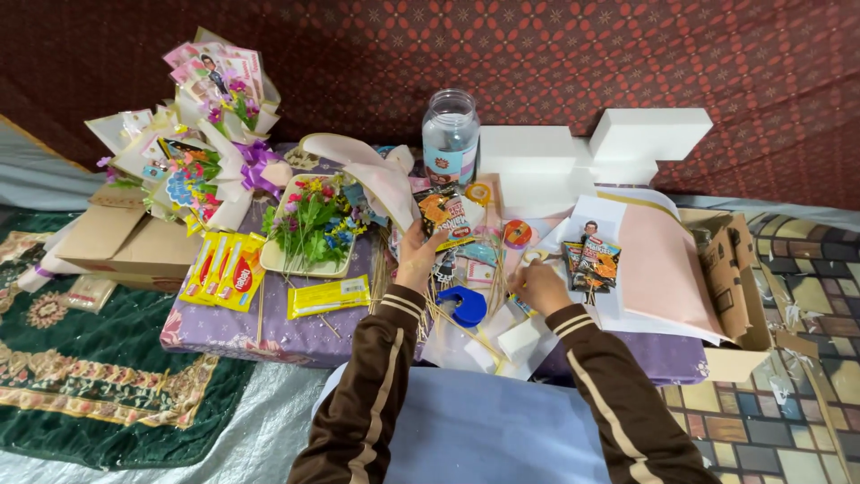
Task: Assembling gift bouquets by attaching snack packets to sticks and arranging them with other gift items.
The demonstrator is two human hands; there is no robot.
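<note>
My left hand (417, 255) holds up a small orange and black snack packet (445, 215) over the low purple-covered table (296, 336). My right hand (540, 285) rests on the table just right of it, fingers curled around a small roll of tape (534, 257); what it grips is partly hidden. A blue tape dispenser (463, 305) lies between my two wrists, next to several thin wooden sticks (466, 327). Two more snack packets (592, 263) lie just right of my right hand. Both sleeves are brown with tan stripes.
A tray of artificial flowers (309, 224), yellow wafer packets (224, 269), a yellow bar (329, 296), a clear plastic jar (450, 134), white foam blocks (591, 148), pink and white paper sheets (663, 269), an open cardboard box (739, 287) and finished snack bouquets (202, 134) crowd the table.
</note>
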